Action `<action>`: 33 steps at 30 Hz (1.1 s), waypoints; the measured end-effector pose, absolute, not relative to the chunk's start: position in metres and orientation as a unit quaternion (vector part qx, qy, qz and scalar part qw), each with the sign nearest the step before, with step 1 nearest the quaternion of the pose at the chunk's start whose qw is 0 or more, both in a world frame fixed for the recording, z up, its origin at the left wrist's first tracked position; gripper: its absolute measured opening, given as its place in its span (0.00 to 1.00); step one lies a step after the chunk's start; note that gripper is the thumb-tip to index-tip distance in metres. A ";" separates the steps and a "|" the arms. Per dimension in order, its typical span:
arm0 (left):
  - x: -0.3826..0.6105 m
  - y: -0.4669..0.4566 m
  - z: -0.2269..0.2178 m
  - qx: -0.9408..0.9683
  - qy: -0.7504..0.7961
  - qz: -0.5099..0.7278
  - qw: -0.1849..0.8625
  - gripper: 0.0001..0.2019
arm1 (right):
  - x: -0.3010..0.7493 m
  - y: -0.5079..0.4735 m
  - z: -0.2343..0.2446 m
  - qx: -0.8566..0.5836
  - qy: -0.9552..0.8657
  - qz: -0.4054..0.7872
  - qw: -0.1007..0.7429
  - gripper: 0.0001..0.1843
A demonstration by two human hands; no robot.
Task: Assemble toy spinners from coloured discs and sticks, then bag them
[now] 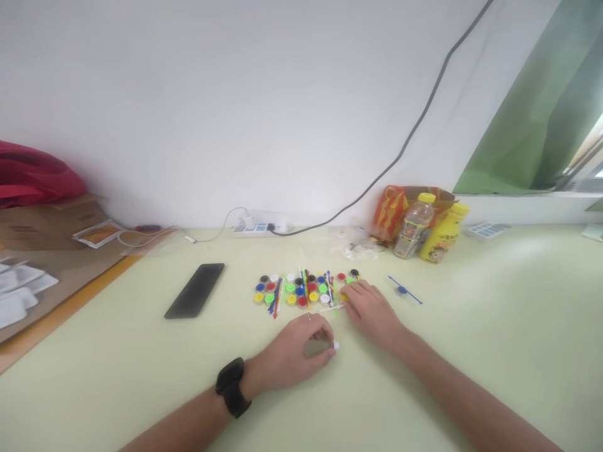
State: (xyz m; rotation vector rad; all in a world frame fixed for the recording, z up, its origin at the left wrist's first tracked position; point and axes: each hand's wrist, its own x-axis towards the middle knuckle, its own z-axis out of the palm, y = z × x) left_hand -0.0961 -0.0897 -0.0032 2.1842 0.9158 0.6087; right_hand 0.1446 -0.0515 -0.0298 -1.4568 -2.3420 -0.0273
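My left hand (296,351) pinches a small white plastic piece (335,345) between thumb and fingertips, just above the table. At the right end of a group of small parts, my right hand (372,311) reaches down with its fingers curled. One end of a white plastic arrow (332,308) is at its fingertips, which are partly hidden. The group holds several round discs in red, blue, yellow, green, black and white, such as a red disc (302,301). Thin coloured arrows (277,298) lie in bunches between them. Right of my hand lies a blue arrow on a blue disc (402,290).
A black phone (195,290) lies to the left. Behind stand a power strip (259,226), a clear bottle (414,227), a yellow bottle (445,233) and a red-yellow bag (389,213). Cardboard (56,270) with white packets fills the far left.
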 end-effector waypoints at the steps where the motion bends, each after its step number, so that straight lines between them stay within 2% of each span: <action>1: -0.096 -0.090 -0.003 0.839 0.353 0.236 0.341 0.04 | 0.144 -0.052 -0.029 -0.518 -0.832 -0.013 0.197 0.11; 7: -0.095 -0.090 -0.001 0.838 0.361 0.230 0.340 0.04 | 0.147 -0.051 -0.024 -0.509 -0.809 -0.033 0.293 0.13; 13: -0.095 -0.090 -0.002 0.839 0.355 0.235 0.338 0.03 | 0.152 -0.047 -0.029 -0.518 -0.830 -0.009 0.204 0.08; 19: -0.095 -0.090 -0.003 0.840 0.353 0.235 0.339 0.02 | 0.146 -0.054 -0.020 -0.473 -0.844 0.022 0.251 0.06; 24: -0.095 -0.090 -0.006 0.834 0.343 0.254 0.349 0.15 | 0.141 -0.059 -0.022 -0.423 -0.877 0.040 0.225 0.08; 29: -0.093 -0.089 -0.004 0.821 0.342 0.270 0.369 0.07 | 0.140 -0.060 -0.020 -0.440 -0.862 0.060 0.244 0.10; 33: -0.093 -0.082 -0.006 0.763 0.370 0.307 0.432 0.09 | 0.137 -0.065 -0.010 -0.457 -0.816 0.161 0.315 0.08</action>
